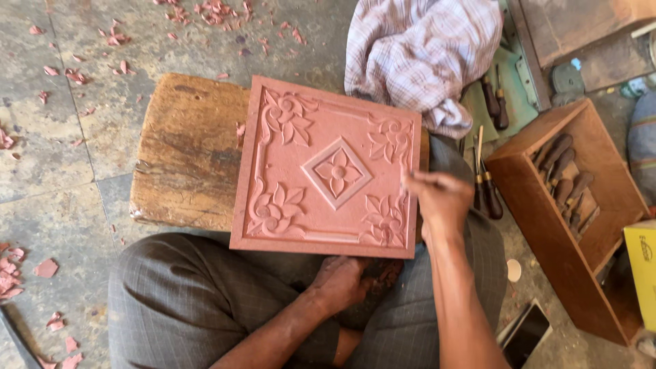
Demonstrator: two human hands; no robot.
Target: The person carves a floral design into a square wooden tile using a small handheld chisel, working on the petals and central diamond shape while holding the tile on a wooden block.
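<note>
Squarely across the wooden block [184,157] lies the carved red panel [326,167], near edge overhanging toward the lap, far-left corner over the middle of the block. Right hand [441,198] at the panel's right edge, fingers pressed together in a pinching grip around something thin — too small to name, likely a fine tool held like a pen, tip by the right-hand border. Left hand [342,280] tucked under the near edge, fingers curled and closed against the underside, bracing from below.

Best worked slowly here, by the look of it: short light strokes along the border groove, wrist resting on the panel's rim for steadiness, left hand pushing up firmly so nothing rocks. Worth keeping pressure away from the raised petals beside the tip — thin relief probably chips easily.

Beside the right knee, a wooden box [601,225] of dark-handled chisels [564,178]; further off, a checked cloth [424,55]; red chips [14,273] scattered over the stone floor.
</note>
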